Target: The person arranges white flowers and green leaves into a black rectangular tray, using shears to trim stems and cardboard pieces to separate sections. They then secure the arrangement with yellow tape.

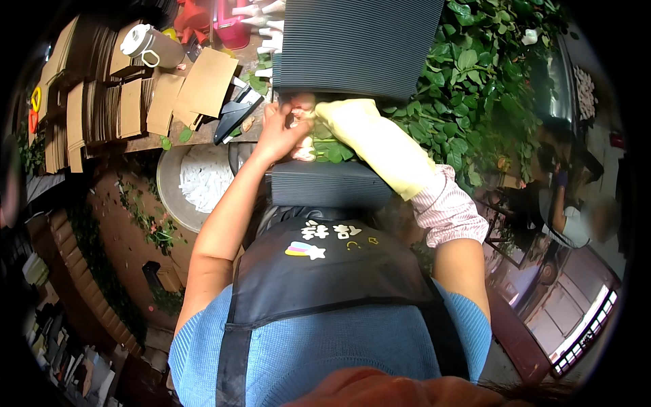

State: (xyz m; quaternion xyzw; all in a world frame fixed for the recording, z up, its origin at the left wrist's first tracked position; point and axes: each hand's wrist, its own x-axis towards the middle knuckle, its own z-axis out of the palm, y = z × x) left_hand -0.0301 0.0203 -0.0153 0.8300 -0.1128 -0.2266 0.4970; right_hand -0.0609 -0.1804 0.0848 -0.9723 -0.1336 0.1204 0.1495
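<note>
Crowding close, the bare left hand (277, 133) and gloved right hand (351, 122) have pale flowers (303, 152) just below and between them. I can't tell if either pinches one. Squeezing too hard could bruise petals.

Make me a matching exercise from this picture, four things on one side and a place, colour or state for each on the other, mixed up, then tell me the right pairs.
Things:
1. Left hand
2. Right hand
3. Round basin
4. Heap of green leaves

Descriptions:
A. Lies to the right of the upper dark ridged sheet
B. Bare, without any covering
C. Contains many white pieces
D. Covered by a pale yellow glove

Right pairs: 1-B, 2-D, 3-C, 4-A.
</note>
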